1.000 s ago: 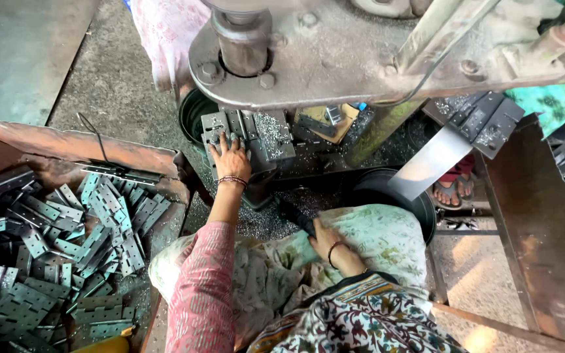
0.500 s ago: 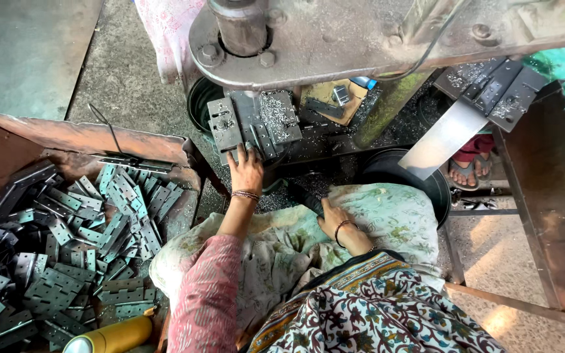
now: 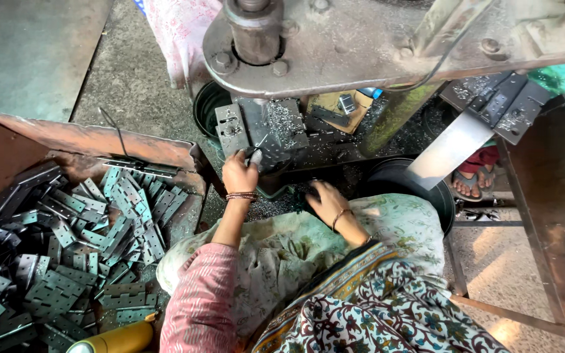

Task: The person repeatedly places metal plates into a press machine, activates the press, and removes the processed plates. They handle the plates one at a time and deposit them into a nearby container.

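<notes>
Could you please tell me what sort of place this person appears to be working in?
Most likely a small metalworking workshop that makes hinges. A heavy press machine stands over a die block strewn with metal shavings, where the left hand works, and a rusty bin beside it holds a heap of punched metal hinge plates.

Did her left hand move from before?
Yes. The left hand pulled back from the grey metal die block toward the body; its fingers now pinch a small piece at the block's near edge.
</notes>
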